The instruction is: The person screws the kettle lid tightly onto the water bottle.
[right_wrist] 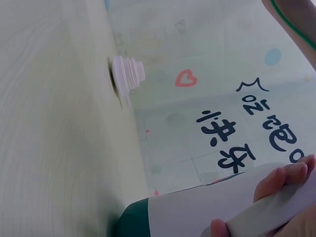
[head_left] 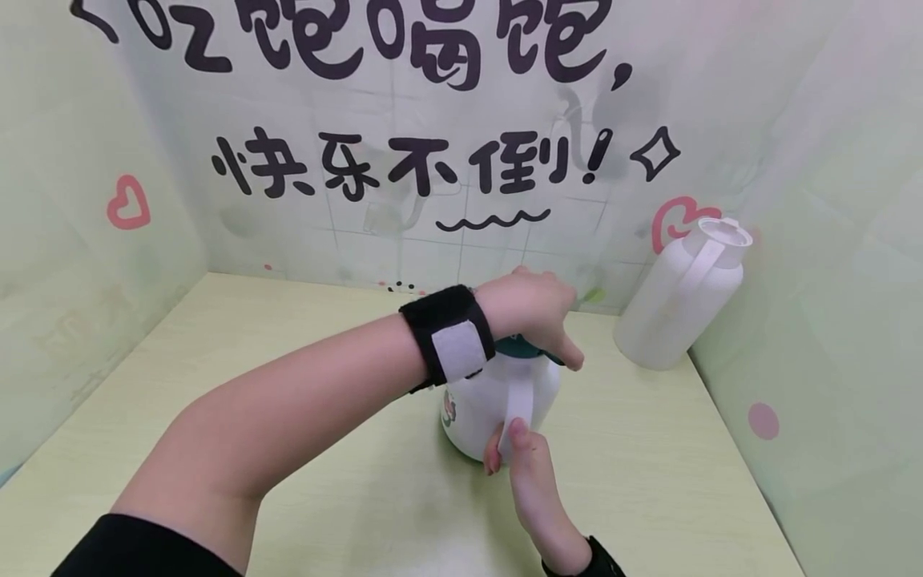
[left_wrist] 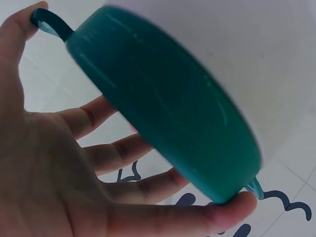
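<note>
A white jug [head_left: 472, 409] with a teal lid [head_left: 516, 347] stands on the table in the head view. My left hand [head_left: 530, 308] reaches over its top. In the left wrist view, the thumb touches a looped tab at one edge of the lid [left_wrist: 163, 103], and the spread fingers hold its far side, the little finger beside a second tab. My right hand [head_left: 530, 473] grips the jug's white handle [head_left: 521, 397], thumb on top and fingers curled behind. The right wrist view shows the jug's teal base [right_wrist: 134, 221] low over the table.
A tall white pitcher [head_left: 671, 304] with a side handle stands at the back right, by the wall. In the right wrist view a white stepped stopper [right_wrist: 127, 75] sits on the table [right_wrist: 54, 123]. Printed fabric walls [head_left: 851, 280] enclose the table's back and sides.
</note>
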Demonstrator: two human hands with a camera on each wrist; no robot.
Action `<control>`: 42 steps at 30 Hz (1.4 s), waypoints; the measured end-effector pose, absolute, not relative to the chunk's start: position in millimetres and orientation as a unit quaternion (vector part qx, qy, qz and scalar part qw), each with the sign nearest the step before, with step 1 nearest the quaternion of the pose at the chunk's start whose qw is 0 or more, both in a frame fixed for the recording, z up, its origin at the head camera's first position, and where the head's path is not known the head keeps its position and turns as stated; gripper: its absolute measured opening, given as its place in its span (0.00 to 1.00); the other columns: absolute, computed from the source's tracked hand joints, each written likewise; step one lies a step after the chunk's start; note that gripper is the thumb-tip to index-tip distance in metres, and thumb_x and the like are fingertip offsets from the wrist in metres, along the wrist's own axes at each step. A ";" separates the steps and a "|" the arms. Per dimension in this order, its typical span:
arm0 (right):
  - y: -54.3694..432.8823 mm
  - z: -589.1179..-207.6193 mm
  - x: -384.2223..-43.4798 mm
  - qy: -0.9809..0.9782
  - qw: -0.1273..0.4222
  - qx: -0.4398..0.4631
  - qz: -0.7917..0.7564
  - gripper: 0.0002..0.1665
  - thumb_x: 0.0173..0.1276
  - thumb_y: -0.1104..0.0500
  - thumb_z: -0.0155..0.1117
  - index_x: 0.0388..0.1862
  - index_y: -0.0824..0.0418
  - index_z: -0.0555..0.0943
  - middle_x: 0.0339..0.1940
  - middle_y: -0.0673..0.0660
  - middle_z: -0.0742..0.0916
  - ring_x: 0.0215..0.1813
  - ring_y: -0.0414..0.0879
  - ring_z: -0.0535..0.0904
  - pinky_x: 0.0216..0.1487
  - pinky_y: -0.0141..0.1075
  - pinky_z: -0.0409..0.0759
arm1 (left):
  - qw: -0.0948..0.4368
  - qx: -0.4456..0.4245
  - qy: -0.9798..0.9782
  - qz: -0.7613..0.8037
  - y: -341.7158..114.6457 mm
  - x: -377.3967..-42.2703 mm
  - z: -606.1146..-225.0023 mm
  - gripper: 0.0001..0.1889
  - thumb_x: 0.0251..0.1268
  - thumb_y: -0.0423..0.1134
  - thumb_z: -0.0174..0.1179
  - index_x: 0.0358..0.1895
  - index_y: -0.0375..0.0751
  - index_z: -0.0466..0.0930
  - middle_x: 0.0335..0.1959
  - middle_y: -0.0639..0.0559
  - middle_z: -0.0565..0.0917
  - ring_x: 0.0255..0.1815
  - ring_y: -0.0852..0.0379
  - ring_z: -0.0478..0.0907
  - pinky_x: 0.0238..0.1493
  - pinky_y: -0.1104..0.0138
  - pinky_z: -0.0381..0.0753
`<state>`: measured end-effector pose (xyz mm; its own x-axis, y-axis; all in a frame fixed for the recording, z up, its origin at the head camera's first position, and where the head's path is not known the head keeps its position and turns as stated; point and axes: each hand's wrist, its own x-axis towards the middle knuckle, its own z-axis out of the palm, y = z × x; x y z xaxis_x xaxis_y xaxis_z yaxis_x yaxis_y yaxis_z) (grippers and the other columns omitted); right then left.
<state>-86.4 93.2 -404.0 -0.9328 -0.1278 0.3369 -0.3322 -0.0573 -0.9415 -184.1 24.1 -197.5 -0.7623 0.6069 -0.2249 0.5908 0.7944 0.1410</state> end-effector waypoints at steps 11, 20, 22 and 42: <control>92.8 -405.1 -87.6 -0.685 0.065 0.161 0.707 0.39 0.81 0.47 0.30 0.15 0.69 0.68 0.14 0.61 0.72 0.21 0.48 0.70 0.33 0.36 0.70 | 0.129 0.240 0.962 -0.005 31.3 -173.9 -197.7 0.37 0.57 0.74 0.50 0.58 0.48 0.77 0.54 0.48 0.74 0.54 0.51 0.68 0.55 0.54 0.67; 92.6 -404.1 -87.5 -0.689 0.058 0.153 0.707 0.39 0.81 0.46 0.29 0.15 0.69 0.67 0.14 0.62 0.71 0.20 0.49 0.70 0.32 0.37 0.71 | 0.115 0.191 0.974 -0.036 42.6 -166.0 -198.6 0.33 0.60 0.70 0.50 0.56 0.49 0.78 0.56 0.48 0.74 0.59 0.46 0.64 0.58 0.44 0.63; 92.7 -403.9 -87.6 -0.688 0.057 0.153 0.707 0.39 0.81 0.46 0.29 0.15 0.69 0.67 0.14 0.62 0.71 0.20 0.48 0.70 0.32 0.37 0.71 | 0.112 0.195 0.974 -0.033 41.8 -166.2 -199.1 0.30 0.61 0.68 0.51 0.54 0.49 0.79 0.56 0.48 0.75 0.58 0.46 0.65 0.58 0.44 0.63; 92.5 -405.5 -88.8 -0.687 0.069 0.159 0.705 0.41 0.80 0.42 0.30 0.14 0.69 0.66 0.14 0.60 0.71 0.21 0.47 0.68 0.32 0.36 0.70 | 0.091 0.229 0.968 -0.039 35.8 -168.6 -201.7 0.29 0.60 0.68 0.53 0.52 0.49 0.81 0.53 0.50 0.78 0.55 0.48 0.69 0.55 0.46 0.67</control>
